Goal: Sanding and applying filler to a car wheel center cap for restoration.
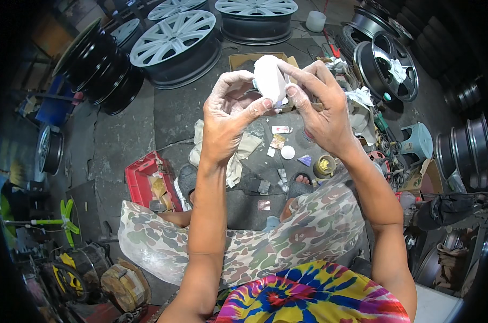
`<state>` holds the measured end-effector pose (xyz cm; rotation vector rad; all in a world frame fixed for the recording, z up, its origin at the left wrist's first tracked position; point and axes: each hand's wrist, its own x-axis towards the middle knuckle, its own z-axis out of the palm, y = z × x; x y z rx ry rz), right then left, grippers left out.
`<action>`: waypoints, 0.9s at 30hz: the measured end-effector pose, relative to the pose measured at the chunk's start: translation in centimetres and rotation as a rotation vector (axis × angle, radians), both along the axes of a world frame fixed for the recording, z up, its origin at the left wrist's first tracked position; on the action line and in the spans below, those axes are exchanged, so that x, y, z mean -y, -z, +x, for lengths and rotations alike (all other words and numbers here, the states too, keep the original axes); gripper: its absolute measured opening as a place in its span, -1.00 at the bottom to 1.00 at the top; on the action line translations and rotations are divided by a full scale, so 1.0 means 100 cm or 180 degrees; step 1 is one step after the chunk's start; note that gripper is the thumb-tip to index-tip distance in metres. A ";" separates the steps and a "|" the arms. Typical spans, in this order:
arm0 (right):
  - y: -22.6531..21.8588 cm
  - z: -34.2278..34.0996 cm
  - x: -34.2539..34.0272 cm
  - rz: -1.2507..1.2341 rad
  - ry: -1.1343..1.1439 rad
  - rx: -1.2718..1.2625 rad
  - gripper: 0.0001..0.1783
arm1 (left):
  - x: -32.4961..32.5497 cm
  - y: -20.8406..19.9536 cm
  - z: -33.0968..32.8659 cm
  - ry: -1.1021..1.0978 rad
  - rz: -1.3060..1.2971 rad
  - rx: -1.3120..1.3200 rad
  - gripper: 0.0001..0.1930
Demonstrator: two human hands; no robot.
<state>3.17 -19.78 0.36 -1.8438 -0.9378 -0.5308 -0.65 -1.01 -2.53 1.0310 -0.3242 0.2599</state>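
Note:
Held up in front of me is a dusty white disc point(269, 81), tilted so that it looks oval. My left hand point(225, 113) is closed on its left side, the thumb on the lower edge and the fingers behind. At the right edge, the thumb and index finger of my right hand point(324, 102) pinch the rim. White powder coats the fingers of both hands. Behind the disc is a cardboard box point(238, 61), partly hidden. A smaller white disc point(288, 153) lies on the floor below, near a tin point(324, 166) with yellow stuff inside.
Pale multi-spoke wheels point(174, 40) stand at the far side, beside stacked black rims point(96, 67). A red crate point(149, 180) sits at left, near a cloth point(244, 151). At right are a leaning rim point(386, 67), a light blue stool point(416, 141) and cluttered tools. Camouflage fabric point(308, 220) covers my lap.

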 end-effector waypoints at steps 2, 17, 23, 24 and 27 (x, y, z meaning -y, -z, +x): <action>0.000 0.002 0.001 0.0024 0.0032 -0.0027 -0.62 | 0.001 -0.001 -0.001 0.0024 0.0097 -0.0045 -0.61; 0.006 -0.005 -0.005 -0.0111 -0.0283 0.0180 -0.66 | -0.001 0.001 0.002 -0.0058 -0.0127 -0.0103 -0.61; 0.005 0.000 -0.003 -0.0133 0.0023 0.0189 -0.65 | -0.002 0.001 0.001 0.0041 0.0059 -0.0213 -0.60; 0.004 0.001 -0.002 -0.0213 0.0074 0.0192 -0.62 | -0.002 0.002 0.001 0.0043 0.0052 -0.0210 -0.60; -0.001 0.000 0.004 -0.0439 -0.0012 0.0432 -0.54 | -0.002 0.003 0.001 0.0179 0.0085 -0.0182 -0.60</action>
